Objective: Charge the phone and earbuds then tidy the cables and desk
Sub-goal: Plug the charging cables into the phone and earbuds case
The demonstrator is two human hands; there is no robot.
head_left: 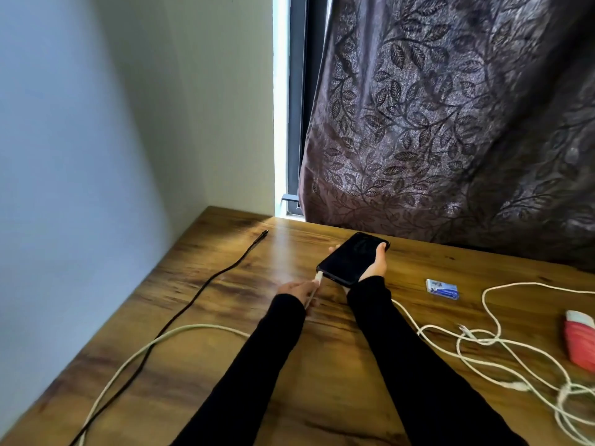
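My right hand (375, 263) grips a black phone (351, 257) from beneath, holding it above the wooden desk (289, 365) with its dark screen up. My left hand (297, 289) pinches the plug (318, 279) of a white cable (167, 336), and the plug sits at the phone's near bottom edge. That cable runs back under my left sleeve and off to the lower left. Earbuds are not visible.
A black cable (206, 284) lies across the left of the desk. Tangled white cables (502, 346) cover the right side. A small blue-and-white box (441, 289) and a red-and-white object (581, 339) lie at the right. A patterned curtain (450, 123) hangs behind.
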